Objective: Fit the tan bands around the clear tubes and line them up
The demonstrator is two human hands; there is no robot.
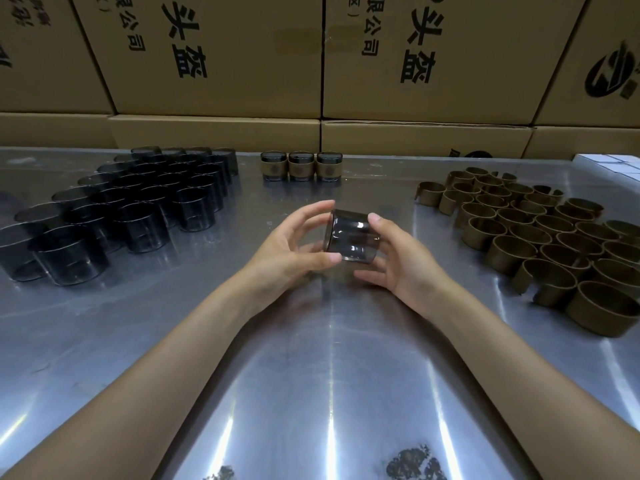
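Head view: smoky clear tube [351, 237] held on its side above mid-table, gripped by curled fingers of left hand [294, 242] and right hand [398, 261]. Bare tubes [131, 206] massed left, tan bands [540, 237] right, three banded tubes [300, 165] beyond. Shiny metal table [311, 375]; cardboard boxes [221, 53] behind.

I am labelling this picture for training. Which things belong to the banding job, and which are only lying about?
Job: held tube, left hand, right hand, bare tubes, loose tan bands, three banded tubes.

Lying about: cardboard boxes, white boxes.
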